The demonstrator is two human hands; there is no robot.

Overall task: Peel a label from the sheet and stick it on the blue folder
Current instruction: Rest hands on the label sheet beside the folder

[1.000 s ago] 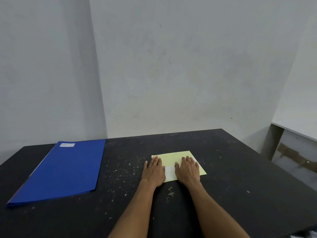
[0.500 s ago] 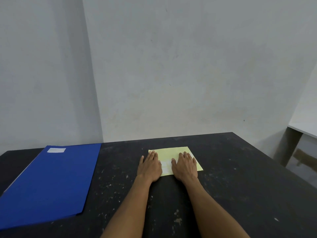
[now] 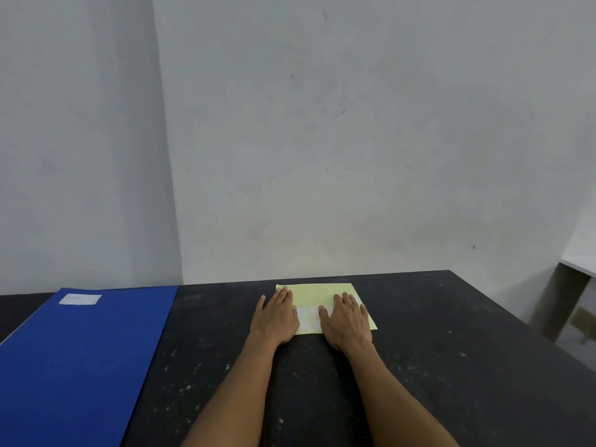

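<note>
Label sheet (image 3: 317, 291) unchanged since a second ago: left hand (image 3: 276, 319) and right hand (image 3: 347, 321) remain flat, open, gripping nothing; peeling not begun.

A plain pale grey wall (image 3: 354, 140) with faint scuffs meets another wall (image 3: 80, 140) at a corner behind the black speckled table (image 3: 451, 366). A white-topped table (image 3: 580, 262) stands at far right.
</note>
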